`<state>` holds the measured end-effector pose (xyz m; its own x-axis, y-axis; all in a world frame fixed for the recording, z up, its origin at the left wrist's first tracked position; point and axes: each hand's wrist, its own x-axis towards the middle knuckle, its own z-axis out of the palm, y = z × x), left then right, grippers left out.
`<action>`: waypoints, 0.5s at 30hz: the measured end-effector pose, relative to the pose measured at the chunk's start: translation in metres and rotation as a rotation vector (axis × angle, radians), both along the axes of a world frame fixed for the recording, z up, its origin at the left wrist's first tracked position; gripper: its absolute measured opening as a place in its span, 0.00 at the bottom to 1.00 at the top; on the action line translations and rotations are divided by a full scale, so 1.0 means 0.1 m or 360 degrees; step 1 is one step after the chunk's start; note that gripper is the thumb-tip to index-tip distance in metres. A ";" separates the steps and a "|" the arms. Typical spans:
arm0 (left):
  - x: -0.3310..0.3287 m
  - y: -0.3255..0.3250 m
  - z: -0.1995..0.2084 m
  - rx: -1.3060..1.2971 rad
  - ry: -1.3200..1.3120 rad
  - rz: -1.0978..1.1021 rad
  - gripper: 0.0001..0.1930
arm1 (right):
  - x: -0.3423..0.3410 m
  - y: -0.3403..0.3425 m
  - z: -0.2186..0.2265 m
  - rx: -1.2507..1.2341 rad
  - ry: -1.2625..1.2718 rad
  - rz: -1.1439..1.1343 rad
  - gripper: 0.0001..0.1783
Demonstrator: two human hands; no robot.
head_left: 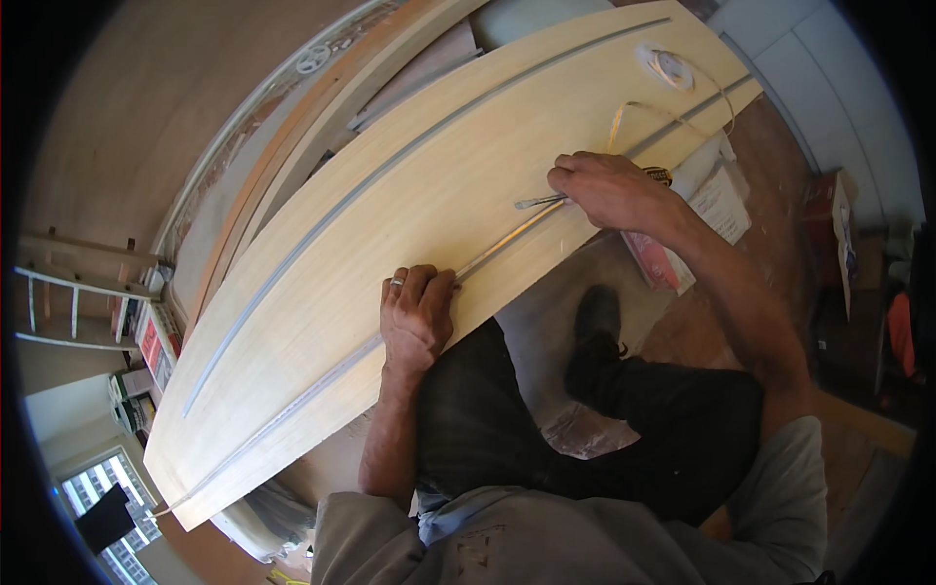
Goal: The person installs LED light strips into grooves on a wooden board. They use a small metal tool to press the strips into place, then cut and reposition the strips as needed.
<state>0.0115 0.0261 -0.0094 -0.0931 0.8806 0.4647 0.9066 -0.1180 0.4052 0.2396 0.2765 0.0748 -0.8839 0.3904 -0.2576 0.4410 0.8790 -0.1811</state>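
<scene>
"While the left hand (417, 310) leans on the board (356, 258), what are its fingers doing?"

"They're bent and drawn close together, tips lowered onto the near groove (317, 380). Whether they pinch the strip (509, 240) there or only press it, I can't tell, because the knuckles hide it. One finger wears a ring (397, 282)."

"And the right hand (614, 188)?"

"It's curled nearly closed around a thin metal tool (538, 203), whose flat end pokes out toward the left hand."

"Where does the strip lie?"

"Between the two hands, along the near groove, as a narrow yellowish line. Just beyond the right hand, a loose band (616, 127) stands up off the wood, and farther past that hand a pale coil (673, 70) rests on the board."

"How is the board placed?"

"Under both hands, long and pale, reaching well past each. The far groove (390, 161) runs well apart from them, on the side away from the person."

"Anything lower down?"

"A red and white packet (655, 261) shows past the board's near edge, below the right wrist. A dark shoe (597, 314) is on the person's side of the board, nearer the right hand than the left."
</scene>
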 end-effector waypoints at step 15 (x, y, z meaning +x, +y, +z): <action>0.03 0.00 0.05 -0.0057 -0.0067 0.0021 0.12 | -0.07 -0.02 0.31 -0.0114 -0.0113 0.0068 0.06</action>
